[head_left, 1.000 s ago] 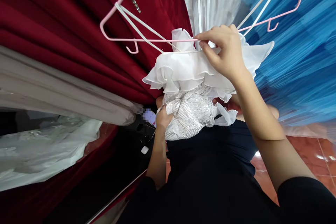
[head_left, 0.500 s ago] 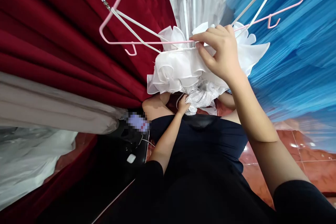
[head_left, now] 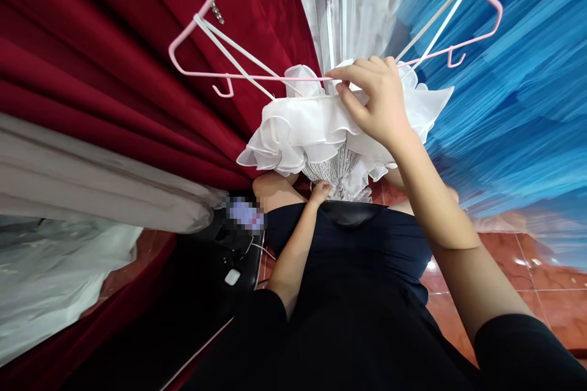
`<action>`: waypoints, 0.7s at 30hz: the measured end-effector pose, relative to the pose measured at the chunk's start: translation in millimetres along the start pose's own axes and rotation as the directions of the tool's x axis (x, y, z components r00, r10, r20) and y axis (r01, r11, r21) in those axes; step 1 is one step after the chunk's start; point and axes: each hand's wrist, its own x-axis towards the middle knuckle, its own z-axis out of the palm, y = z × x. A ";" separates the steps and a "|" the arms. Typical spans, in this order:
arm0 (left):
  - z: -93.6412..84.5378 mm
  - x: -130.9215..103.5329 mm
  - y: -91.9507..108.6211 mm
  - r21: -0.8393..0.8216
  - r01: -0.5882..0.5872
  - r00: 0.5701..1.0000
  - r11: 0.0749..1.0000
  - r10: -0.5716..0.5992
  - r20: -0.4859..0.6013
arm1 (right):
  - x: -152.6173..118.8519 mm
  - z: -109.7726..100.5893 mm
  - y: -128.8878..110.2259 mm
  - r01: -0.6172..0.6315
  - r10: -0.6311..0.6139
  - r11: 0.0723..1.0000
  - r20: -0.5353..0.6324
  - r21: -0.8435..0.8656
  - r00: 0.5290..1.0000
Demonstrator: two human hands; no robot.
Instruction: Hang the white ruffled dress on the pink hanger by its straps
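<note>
A white ruffled dress hangs by thin straps from a pink clothes hanger in front of me. Below its ruffles, a silvery striped part narrows into gathered, sparkling fabric. My right hand is closed on the hanger's bottom bar near its middle, with thumb and fingers around it; the fingers' far side is hidden. Lower down, my left hand is closed at the left side of the silvery fabric, just above my lap. Some of its fingers are hidden.
Dark red cloth hangs at the left, blue tulle at the right and white cloth ahead. A black bench bears a small white case and a blurred phone-like thing. Red tiles cover the floor.
The silvery fabric, twisted and bunched before, now lies straighter and more spread. The hanger's right end has swung left and down. My right hand has shifted slightly left and down with it.
</note>
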 end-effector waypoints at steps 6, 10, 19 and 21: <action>-59.4 -43.2 37.5 -0.141 -0.210 0.872 0.967 0.119 -0.476 | 0.4 -0.7 2.6 0.013 -0.014 1.000 -0.030 -0.018 0.999; -123.5 -62.4 106.9 -0.089 -0.423 0.584 0.902 0.196 -0.788 | 0.5 2.6 5.6 0.020 -0.020 1.000 -0.071 0.001 0.997; -171.1 -37.4 213.1 -0.150 -0.752 0.570 0.641 0.519 -0.637 | -1.1 5.1 5.4 0.023 -0.027 0.999 -0.107 -0.041 0.994; -158.4 -36.7 218.5 -0.231 -0.758 0.604 0.610 0.524 -0.601 | -0.5 3.2 5.0 0.018 -0.022 0.999 -0.102 -0.043 0.995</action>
